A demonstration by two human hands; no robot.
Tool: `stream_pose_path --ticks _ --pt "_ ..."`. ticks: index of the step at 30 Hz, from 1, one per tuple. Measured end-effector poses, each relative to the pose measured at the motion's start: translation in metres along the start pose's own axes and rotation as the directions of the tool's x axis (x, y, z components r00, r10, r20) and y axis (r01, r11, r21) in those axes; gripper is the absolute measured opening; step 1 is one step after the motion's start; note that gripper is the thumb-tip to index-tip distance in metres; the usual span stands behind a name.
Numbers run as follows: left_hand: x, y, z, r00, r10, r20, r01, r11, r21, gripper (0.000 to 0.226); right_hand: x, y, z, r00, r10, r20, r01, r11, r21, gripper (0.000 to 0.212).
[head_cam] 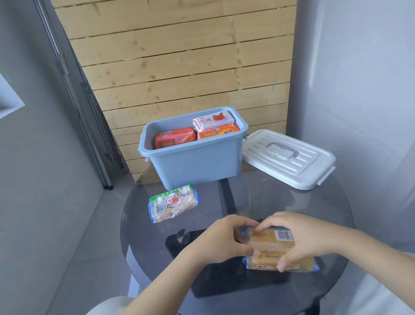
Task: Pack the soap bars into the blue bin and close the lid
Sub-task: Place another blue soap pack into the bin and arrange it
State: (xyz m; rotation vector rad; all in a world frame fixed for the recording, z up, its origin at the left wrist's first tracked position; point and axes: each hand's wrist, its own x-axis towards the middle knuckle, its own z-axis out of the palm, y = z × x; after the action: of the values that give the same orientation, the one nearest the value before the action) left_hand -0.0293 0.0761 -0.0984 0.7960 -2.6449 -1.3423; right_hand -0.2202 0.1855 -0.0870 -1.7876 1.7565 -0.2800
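1. Soap bars are split between the bin and the round glass table point(322, 204); the table's near edge runs out of view at the bottom, and a dark base shows blurred through the tinted top.
2. At the far side of the table stands the blue bin point(197, 162), open. Its front wall hides whatever lies lower inside.
3. A white lid point(289, 157) lies just right of the bin, handle side up, its far corner overhanging the table edge.
4. Three wrapped bars show above the bin's rim: a red-orange bar point(174, 137) at left, an orange bar point(218, 132) at right, and a white bar point(213, 120) with a red flower print resting on top of it. Their lettering is too small to read.
5. On the near part of the table, a yellow soap pack point(272, 248) in clear wrap is gripped from both sides: the left hand point(219, 240) pinches its left end, and the right hand point(298, 239) closes over the top with fingertips on its near edge. Much of the pack is covered; only a barcode is clear.
6. A green-and-white wrapped bar point(172, 203) lies alone left of centre, apart from the hands and near the bin.
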Motion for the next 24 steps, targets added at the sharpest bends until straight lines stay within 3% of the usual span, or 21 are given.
stream_pose_path --ticks 7,10,13,16,20,24 --pt "0.0 0.004 -0.006 0.994 0.016 0.112 -0.004 0.995 -0.101 0.055 0.002 0.0 0.004 0.998 0.015 -0.055 -0.012 0.999 0.048 0.064" --pt "-0.003 0.005 -0.015 0.994 0.005 0.113 0.013 0.988 -0.157 0.059 0.004 -0.002 -0.005 0.998 0.069 -0.004 -0.066 0.968 0.243 0.053" --pt "-0.009 0.006 -0.027 0.995 0.054 0.082 -0.034 0.973 -0.227 0.06 0.012 -0.008 -0.014 0.996 0.078 0.052 -0.093 0.835 0.543 0.052" --pt "-0.013 0.002 -0.04 0.996 0.076 -0.041 -0.084 0.964 -0.253 0.06 0.026 -0.017 -0.026 0.989 0.107 0.101 -0.147 0.711 0.687 0.046" --pt "-0.017 -0.002 -0.058 0.975 0.063 -0.213 -0.139 0.922 -0.363 0.036 0.045 -0.03 -0.039 0.976 0.08 0.202 -0.212 0.545 0.811 0.043" --pt "-0.024 -0.005 -0.081 0.923 -0.045 -0.383 -0.132 0.896 -0.423 0.023 0.062 -0.045 -0.056 0.995 -0.006 0.102 -0.097 0.267 0.959 0.036"
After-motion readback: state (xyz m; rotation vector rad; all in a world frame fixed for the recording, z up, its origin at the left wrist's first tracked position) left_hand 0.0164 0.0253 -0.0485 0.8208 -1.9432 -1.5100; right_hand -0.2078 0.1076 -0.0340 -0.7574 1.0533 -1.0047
